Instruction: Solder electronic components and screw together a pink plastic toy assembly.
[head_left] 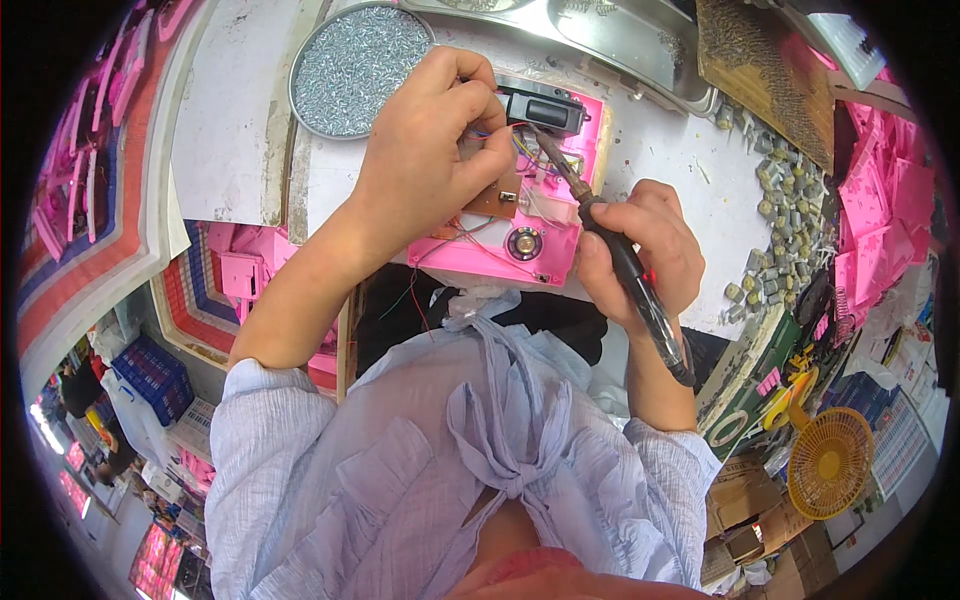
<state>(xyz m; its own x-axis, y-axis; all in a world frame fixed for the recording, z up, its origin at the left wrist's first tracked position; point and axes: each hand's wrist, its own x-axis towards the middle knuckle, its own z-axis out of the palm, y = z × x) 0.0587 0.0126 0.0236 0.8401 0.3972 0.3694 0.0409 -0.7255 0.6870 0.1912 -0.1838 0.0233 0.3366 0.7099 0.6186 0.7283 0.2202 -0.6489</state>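
Note:
A pink plastic housing (470,258) lies open on the bench in front of me. It holds a brown circuit board (492,204), a small round speaker (523,243), thin coloured wires and a black rectangular part (545,110) at its far side. My left hand (440,145) is over the housing's left side, thumb and fingers pinched on a thin wire, its end partly hidden by the fingers. In my right hand (665,240), closed round the dark handle, is a soldering iron (630,265). Its tip points away from me, at the near edge of the black part.
A round tray (362,70) full of small silver screws stands at the back left. Metal trays (630,45) line the far side. Several small metal motors (775,210) lie at the right, beside stacked pink parts (880,200). A yellow fan (830,463) is at the lower right.

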